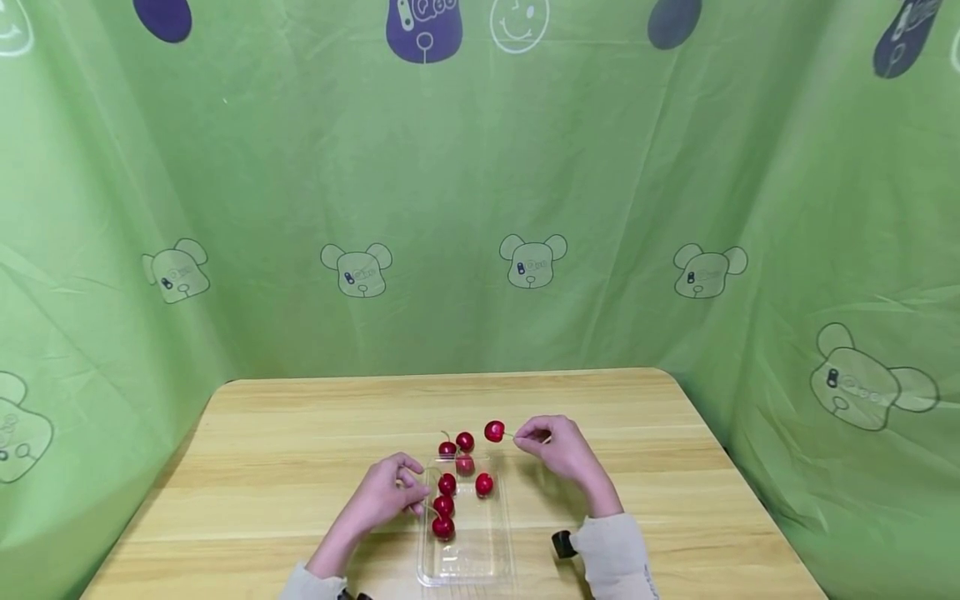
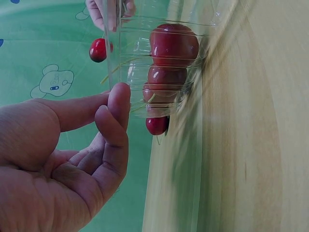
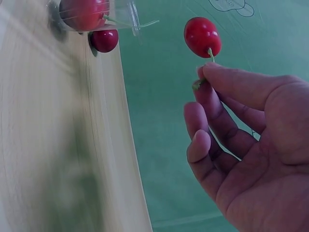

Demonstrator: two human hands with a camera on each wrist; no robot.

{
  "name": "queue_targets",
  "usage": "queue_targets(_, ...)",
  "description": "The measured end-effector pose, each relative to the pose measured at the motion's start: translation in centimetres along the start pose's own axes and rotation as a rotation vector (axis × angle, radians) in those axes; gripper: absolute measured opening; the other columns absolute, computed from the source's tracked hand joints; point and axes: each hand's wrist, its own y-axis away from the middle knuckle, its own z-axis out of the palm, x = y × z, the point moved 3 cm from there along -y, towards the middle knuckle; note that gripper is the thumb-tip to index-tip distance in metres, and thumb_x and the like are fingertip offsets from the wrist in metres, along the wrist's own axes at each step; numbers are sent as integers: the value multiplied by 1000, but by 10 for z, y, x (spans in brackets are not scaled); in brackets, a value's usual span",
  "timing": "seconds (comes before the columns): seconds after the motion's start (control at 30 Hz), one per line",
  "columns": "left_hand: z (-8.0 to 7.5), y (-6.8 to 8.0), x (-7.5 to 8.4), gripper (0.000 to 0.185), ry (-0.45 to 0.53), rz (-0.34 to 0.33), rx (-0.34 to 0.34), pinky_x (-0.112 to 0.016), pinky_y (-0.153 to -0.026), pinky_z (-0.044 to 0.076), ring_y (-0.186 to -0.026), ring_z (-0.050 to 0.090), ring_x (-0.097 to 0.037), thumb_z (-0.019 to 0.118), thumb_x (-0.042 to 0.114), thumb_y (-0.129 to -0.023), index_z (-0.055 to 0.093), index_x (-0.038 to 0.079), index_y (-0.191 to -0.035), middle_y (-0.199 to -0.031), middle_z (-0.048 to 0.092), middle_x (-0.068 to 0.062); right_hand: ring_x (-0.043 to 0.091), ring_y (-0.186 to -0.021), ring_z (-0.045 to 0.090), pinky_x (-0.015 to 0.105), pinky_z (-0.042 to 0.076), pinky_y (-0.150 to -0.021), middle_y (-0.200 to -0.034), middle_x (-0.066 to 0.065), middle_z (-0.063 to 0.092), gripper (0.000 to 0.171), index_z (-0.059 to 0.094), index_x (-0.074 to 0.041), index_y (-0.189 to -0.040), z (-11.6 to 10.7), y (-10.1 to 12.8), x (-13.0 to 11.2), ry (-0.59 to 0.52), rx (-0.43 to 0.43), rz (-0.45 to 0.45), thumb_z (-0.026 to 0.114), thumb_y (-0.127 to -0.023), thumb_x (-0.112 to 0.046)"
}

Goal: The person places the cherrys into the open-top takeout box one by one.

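Note:
A clear plastic box point(image 1: 472, 568) stands on the table with several red cherries inside, three of them lined along its left side, such as the front cherry point(image 1: 443, 527). My left hand point(image 1: 381, 495) is at the box's left wall. In the left wrist view, its thumb and forefinger pinch the rim, the other fingers curled below. Beyond the box's far right corner, my right hand point(image 1: 564, 450) pinches the green stem of one cherry point(image 3: 203, 37) between thumb and forefinger. That cherry hangs off the fingertips, raised above the table.
Two loose cherries, one of them a dark red cherry point(image 1: 465, 441), lie on the wooden table point(image 1: 300, 433) just behind the box. A green printed curtain point(image 1: 450, 325) surrounds the table at the back and sides. A dark band point(image 1: 564, 544) sits by the right sleeve.

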Motion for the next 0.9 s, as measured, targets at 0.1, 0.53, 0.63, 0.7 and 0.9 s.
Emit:
queue_targets(0.1, 0, -1, 0, 43, -2, -3, 1, -36, -65, 64, -68, 70, -19, 76, 8, -91, 55, -11, -124, -88, 70, -10, 12, -82, 62, 26, 53, -75, -87, -4, 72, 7, 78, -12, -94, 0, 0, -1, -5, -14, -6, 78, -93, -19)
queue_targets(0.53, 0, 0, 0, 42, -3, -2, 4, -38, -65, 64, -67, 70, -18, 75, 7, -92, 55, -11, -125, -88, 69, -11, 16, -86, 63, 25, 54, -76, -89, -4, 71, 5, 78, -15, -96, 2, 3, -4, -21, -159, -53, 77, -92, -18)
queue_targets(0.63, 0, 0, -1, 42, -1, -3, 5, -38, -65, 64, -67, 70, -18, 74, 6, -92, 55, -11, -125, -89, 70, -11, 17, -86, 63, 25, 54, -75, -89, -4, 70, 8, 78, -12, -97, 3, 2, -3, -22, -194, -75, 76, -94, -18)
queue_targets(0.7, 0, -1, -1, 41, 1, -4, 6, -38, -65, 64, -67, 70, -18, 74, 5, -92, 55, -11, -125, -89, 70, -11, 17, -86, 63, 25, 54, -75, -89, -4, 70, 10, 78, -10, -99, 3, 2, -2, -24, -212, -82, 76, -94, -18)
queue_targets(0.9, 1, -1, -2, 42, 9, -8, 4, -36, -64, 64, -67, 70, -18, 74, 5, -92, 55, -11, -125, -89, 70, -12, 18, -86, 62, 25, 54, -74, -89, -3, 70, 12, 77, -7, -99, 5, 3, -1, -30, -252, -87, 76, -94, -18)
